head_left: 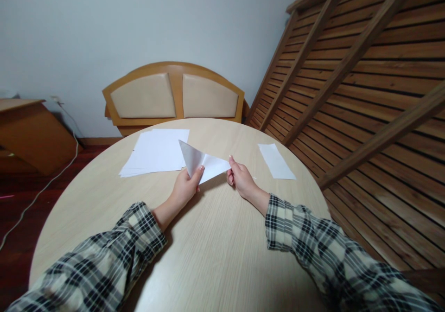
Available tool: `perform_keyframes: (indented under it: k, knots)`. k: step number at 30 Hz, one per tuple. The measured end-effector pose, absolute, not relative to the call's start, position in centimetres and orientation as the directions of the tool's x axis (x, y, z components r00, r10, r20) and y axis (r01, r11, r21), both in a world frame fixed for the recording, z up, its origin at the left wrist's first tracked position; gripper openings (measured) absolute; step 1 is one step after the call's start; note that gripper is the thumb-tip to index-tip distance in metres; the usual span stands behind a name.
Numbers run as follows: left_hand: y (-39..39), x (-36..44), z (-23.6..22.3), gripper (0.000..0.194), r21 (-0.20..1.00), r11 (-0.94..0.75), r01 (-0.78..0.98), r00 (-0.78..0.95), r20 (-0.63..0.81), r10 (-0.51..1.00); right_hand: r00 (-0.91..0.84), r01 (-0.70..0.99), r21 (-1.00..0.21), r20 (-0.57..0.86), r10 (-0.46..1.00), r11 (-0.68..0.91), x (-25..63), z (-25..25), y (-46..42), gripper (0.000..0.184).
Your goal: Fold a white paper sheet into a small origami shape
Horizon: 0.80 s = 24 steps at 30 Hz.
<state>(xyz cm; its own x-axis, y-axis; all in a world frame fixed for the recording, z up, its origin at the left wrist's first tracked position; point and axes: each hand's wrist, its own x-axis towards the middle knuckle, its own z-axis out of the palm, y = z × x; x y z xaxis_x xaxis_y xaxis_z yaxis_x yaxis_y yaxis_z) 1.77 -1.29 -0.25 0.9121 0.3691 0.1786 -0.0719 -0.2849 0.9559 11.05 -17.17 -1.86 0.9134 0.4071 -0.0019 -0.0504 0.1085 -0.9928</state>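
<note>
A folded sheet of white paper [211,167], triangular with a crease near its middle, is held up just above the table. My left hand [186,184] is closed on its lower left edge, the thumb lying on top. At the right corner, my right hand [241,176] pinches the tip between thumb and curled fingers. Left of the folded paper lies a stack of white sheets [158,149], slightly uneven at the edges. A narrow strip of white paper [277,161] rests on the table to the right of my right hand.
The round light wood table [222,256] carries all the paper. Behind it stands a wooden headboard [179,94] with cream panels against the wall. A slatted wooden frame [361,85] leans close along the right side. A white cable [52,180] runs down at the left.
</note>
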Motion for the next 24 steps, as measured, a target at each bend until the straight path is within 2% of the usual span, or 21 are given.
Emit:
perform_keyframes:
  k: [4, 9, 12, 19, 24]
  knots:
    - [-1.26, 1.78, -0.27, 0.036, 0.951, -0.305, -0.058, 0.909, 0.177, 0.378, 0.909, -0.068, -0.992, -0.018, 0.416, 0.105, 10.98, -1.72, -17.15, 0.057]
    - [-1.33, 1.68, -0.15, 0.036, 0.953, -0.299, -0.043, 0.907, 0.163, 0.387, 0.911, -0.074, -0.976, 0.018, 0.413, 0.205, 10.63, -1.04, -17.23, 0.052]
    - [-1.37, 1.68, -0.09, 0.036, 0.953, -0.300, -0.048, 0.910, 0.166, 0.381, 0.915, -0.058, -0.976, 0.033, 0.402, 0.211, 10.54, -1.02, -17.15, 0.051]
    - [-1.37, 1.63, -0.18, 0.036, 0.950, -0.307, -0.064, 0.908, 0.183, 0.377, 0.901, -0.124, -0.960, -0.003, 0.433, 0.252, 10.89, -1.44, -17.11, 0.057]
    - [-1.41, 1.51, -0.01, 0.035, 0.954, -0.288, -0.076, 0.907, 0.186, 0.377, 0.867, -0.088, -0.981, 0.010, 0.499, 0.171, 10.72, -1.14, -17.41, 0.056]
